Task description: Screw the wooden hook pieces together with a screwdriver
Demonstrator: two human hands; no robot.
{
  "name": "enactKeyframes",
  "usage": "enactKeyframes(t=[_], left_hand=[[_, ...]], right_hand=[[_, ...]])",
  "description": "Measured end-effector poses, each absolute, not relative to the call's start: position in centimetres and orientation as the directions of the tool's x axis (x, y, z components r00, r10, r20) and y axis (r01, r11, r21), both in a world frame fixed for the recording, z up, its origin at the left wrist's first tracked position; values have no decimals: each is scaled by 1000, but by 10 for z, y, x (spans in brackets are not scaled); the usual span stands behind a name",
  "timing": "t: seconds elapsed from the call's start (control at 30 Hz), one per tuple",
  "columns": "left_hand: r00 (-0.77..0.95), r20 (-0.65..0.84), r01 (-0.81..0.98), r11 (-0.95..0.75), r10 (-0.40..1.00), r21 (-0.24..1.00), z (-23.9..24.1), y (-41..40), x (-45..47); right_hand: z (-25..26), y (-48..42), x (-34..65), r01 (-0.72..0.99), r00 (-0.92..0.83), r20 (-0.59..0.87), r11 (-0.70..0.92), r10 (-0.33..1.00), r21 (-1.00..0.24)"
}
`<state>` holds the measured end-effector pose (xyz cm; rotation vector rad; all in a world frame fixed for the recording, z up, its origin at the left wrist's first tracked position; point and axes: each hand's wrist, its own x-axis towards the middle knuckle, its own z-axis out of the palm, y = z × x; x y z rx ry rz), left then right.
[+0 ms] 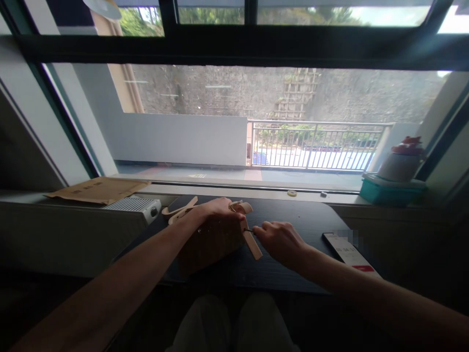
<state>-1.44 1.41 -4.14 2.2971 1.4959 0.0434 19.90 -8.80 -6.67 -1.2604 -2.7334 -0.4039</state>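
Observation:
A brown woven bag [208, 244] stands on the dark table [304, 220] in front of me. Pale leather straps [179, 209] lie over its top, and one strap [252, 244] hangs down its right side. My left hand [220, 208] rests closed over the top of the bag, pressing on the strap there. My right hand [280, 240] is pinched on a small dark tool whose tip [248, 230] touches the bag's upper right edge at the hanging strap. The tool itself is too small to name.
A phone [346, 250] with a lit screen lies on the table at my right. A white ribbed device [137, 205] and a brown paper envelope [97, 189] sit at the left on the sill. A teal box with a white pot [397, 183] stands at the right sill.

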Motion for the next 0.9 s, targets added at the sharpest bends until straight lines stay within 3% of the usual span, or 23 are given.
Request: enactKeyframes(t=[0.13,0.2,0.23,0.33,0.43,0.53,0.63,0.73,0.83,0.9], left_hand=[[396,-168,892,-334,903,305,-38,8,-8],[367,-167,903,-307,915,300,-36,4,-6],[353,-167,908,-293,921,300,-35,2,-6],[346,-168,908,-284,923,307,-32,-1,-7],[359,-174,905,-296,917,306,-31,-1,-8],[370,-181,900,-304,911,312,-33,2,-10],[376,-192,894,-300,907,335,-36,6,-13],[372,-184,892,-295,910,342,-39,10,-14],[363,-173,896,-292,916,334,-41,10,-14],[351,-176,906,-285,920,314,-41,9,-13]], right_hand=[[-77,-88,205,862,-372,226,426,900,-276],[-80,-90,205,845,-307,200,363,930,-391],[-80,-91,204,850,-297,192,351,935,-393],[-77,-96,200,891,-346,225,394,911,-225],[-71,-100,197,853,-518,276,515,810,89],[-68,-100,195,700,-707,233,615,667,364],[-69,-98,196,613,-782,198,672,591,416],[-76,-94,198,727,-685,273,653,675,212],[-87,-90,199,844,-398,318,480,860,-241],[-94,-87,199,788,-238,253,339,938,-514]])
